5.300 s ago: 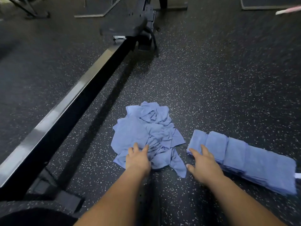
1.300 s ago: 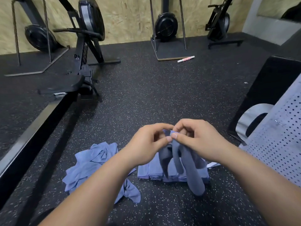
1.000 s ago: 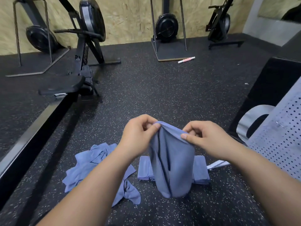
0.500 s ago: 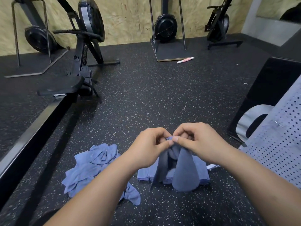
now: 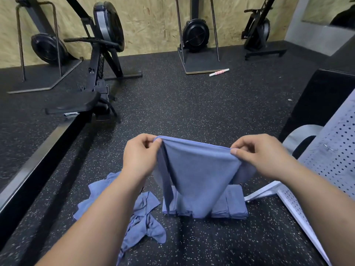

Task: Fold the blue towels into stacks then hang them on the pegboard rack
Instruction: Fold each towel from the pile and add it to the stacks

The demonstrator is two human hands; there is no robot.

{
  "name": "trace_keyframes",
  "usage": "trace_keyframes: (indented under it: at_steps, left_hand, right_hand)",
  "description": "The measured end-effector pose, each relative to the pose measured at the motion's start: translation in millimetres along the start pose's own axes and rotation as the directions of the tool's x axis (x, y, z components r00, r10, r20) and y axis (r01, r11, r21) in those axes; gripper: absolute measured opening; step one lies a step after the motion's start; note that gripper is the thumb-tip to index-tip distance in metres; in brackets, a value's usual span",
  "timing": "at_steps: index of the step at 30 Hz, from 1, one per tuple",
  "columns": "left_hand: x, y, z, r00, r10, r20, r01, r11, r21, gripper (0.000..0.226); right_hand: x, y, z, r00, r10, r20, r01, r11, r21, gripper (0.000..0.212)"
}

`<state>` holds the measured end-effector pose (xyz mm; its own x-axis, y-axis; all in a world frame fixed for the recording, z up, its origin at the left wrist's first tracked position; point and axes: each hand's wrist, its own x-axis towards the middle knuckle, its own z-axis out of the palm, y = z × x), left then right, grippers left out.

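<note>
you hold one blue towel (image 5: 197, 173) up in front of you, above the floor (image 5: 182, 108). your left hand (image 5: 140, 158) pinches its top left corner, fingers (image 5: 151, 145) curled onto the hem. your right hand (image 5: 259, 156) pinches the top right corner the same way, thumb on the near side. the hands are well apart and the top edge runs taut between them. the cloth hangs to a narrow tip, with one fold dropping along its left side.

behind the tip, a row of folded towels (image 5: 234, 206) lies on the speckled floor. a loose pile of unfolded towels (image 5: 142, 212) lies just left of it, under your left forearm.

the perforated pegboard rack (image 5: 334, 154) is at the right edge of view, its white frame bar reaching toward the folded row.

there is lettering on the rowing machine's (image 5: 99, 60) front leg, too blurred to read.
</note>
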<state>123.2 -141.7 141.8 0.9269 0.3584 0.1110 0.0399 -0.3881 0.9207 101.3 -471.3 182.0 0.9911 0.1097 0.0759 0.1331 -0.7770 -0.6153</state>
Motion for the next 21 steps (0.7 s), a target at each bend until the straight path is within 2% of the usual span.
trace_keyframes:
  at_steps: [4, 6, 7, 9, 11, 13, 16, 17, 19, 21]
  left_hand:
    - [5.6, -3.4, -3.9, 0.993, -0.042, -0.110, 0.044, 0.999, 0.018, 0.015]
    - [7.8, -5.7, -6.3, 0.994, -0.062, -0.089, 0.061, 0.998, -0.014, 0.015]
    - [7.9, -6.2, -6.7, 0.996, -0.065, -0.063, 0.064, 0.998, -0.022, 0.014]
    - [6.8, -6.2, -5.5, 0.998, -0.056, -0.007, 0.056, 0.998, -0.034, 0.010]
    - [5.5, -5.6, -2.6, 0.997, -0.039, 0.066, 0.045, 0.995, -0.087, 0.006]
    - [1.2, -2.1, -0.1, 0.987, -0.010, 0.160, 0.033, 0.990, -0.140, 0.012]
    - [-5.7, 4.6, 2.6, 0.956, 0.042, 0.291, 0.022, 0.977, -0.213, 0.028]
    - [-8.4, 7.3, 3.4, 0.944, 0.063, 0.325, 0.017, 0.971, -0.237, 0.032]
    - [-14.0, 12.6, 5.5, 0.920, 0.100, 0.378, 0.010, 0.960, -0.279, 0.036]
    - [-19.3, 17.8, 7.9, 0.902, 0.121, 0.415, 0.017, 0.949, -0.314, 0.037]
  right_hand:
    - [2.1, 6.6, -3.5, 0.996, 0.027, -0.084, -0.036, 0.994, -0.103, 0.012]
    - [4.1, 10.9, -3.1, 0.994, 0.040, -0.104, -0.049, 0.995, -0.088, 0.012]
    - [4.8, 11.3, -2.5, 0.994, 0.048, -0.102, -0.052, 0.998, -0.031, 0.010]
    - [3.2, 4.8, -2.3, 0.997, 0.067, -0.045, -0.053, 0.963, 0.266, 0.004]
    - [-1.4, -8.8, -4.1, 0.997, 0.067, 0.036, -0.075, 0.802, 0.592, 0.007]
    - [-4.6, -21.4, -5.3, 0.996, 0.043, 0.079, -0.087, 0.689, 0.719, 0.012]
    - [-7.2, -32.5, -3.9, 0.985, -0.025, 0.170, -0.116, 0.634, 0.764, 0.019]
    - [-8.2, -34.3, -3.3, 0.977, -0.057, 0.205, -0.125, 0.625, 0.770, 0.028]
    - [-11.0, -37.7, -0.5, 0.963, -0.128, 0.238, -0.095, 0.665, 0.740, 0.046]
    - [-12.2, -40.4, 5.3, 0.970, -0.148, 0.192, -0.019, 0.743, 0.669, 0.043]
